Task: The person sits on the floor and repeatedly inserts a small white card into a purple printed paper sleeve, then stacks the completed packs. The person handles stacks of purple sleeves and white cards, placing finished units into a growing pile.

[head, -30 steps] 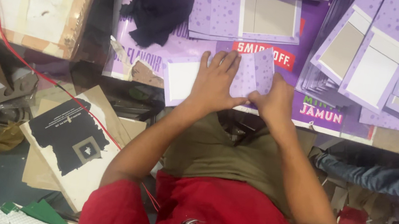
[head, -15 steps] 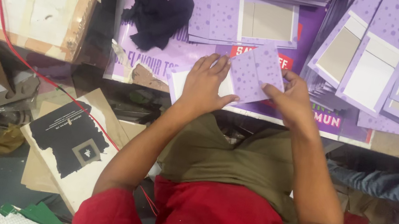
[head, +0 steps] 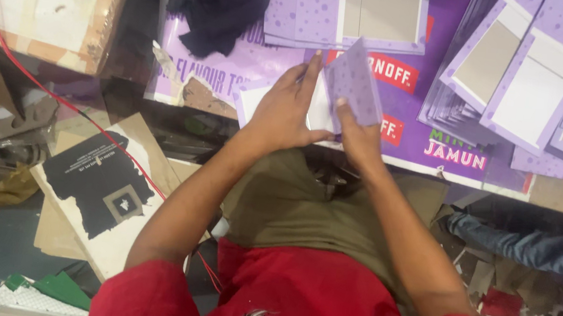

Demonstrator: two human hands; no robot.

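Even, dimmish light; perhaps slight blur.

Matt card and cloth
Purple dotted card [head: 355, 80] — matt paperboard; black rag [head: 220, 4] — soft crumpled cloth; poster [head: 412, 127] underneath — glossy printed paper.
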